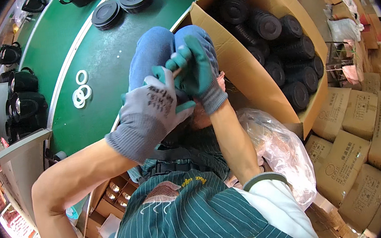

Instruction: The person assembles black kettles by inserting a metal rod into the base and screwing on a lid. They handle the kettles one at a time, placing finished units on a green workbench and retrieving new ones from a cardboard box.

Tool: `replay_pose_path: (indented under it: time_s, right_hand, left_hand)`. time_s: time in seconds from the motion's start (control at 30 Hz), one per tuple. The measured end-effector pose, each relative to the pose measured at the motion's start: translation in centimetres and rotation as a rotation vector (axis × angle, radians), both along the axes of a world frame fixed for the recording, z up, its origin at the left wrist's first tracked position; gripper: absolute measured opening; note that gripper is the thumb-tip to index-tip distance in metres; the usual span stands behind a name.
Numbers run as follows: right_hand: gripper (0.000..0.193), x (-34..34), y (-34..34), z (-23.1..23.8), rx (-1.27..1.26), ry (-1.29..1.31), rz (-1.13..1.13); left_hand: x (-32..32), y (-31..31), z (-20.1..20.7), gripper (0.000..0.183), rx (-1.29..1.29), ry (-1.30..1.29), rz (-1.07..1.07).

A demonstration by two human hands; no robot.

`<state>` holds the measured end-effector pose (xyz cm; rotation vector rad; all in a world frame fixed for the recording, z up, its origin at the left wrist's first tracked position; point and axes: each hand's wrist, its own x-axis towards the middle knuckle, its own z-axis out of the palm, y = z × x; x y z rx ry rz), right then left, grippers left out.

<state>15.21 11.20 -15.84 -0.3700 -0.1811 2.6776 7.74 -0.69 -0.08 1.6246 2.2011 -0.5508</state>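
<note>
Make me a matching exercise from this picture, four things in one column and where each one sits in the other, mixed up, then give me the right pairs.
Things:
1. white rings
2. black round parts
3. clear plastic bag
4. two black lids

Places:
A. inside the open cardboard box
B. at the far end of the green belt
C. on the green belt, left of the left hand
D. beside the right forearm, below the open box

Pairs: 1-C, 2-A, 3-D, 4-B

White rings [81, 89] lie on the green table [94, 54] at left; black round lids [120, 4] sit far. A cardboard box [241, 66] of black stacked parts stands right.
</note>
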Motion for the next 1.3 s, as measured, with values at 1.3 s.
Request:
replay_pose_path:
  time_s: [1.3]
  right_hand:
    - [0.074, 1.9, 0.1, 2.8, -0.144, -0.140, -0.103]
  left_hand:
    - [-12.4, -10.2, -3.1, 0.059, 1.263, -0.544, 0.283]
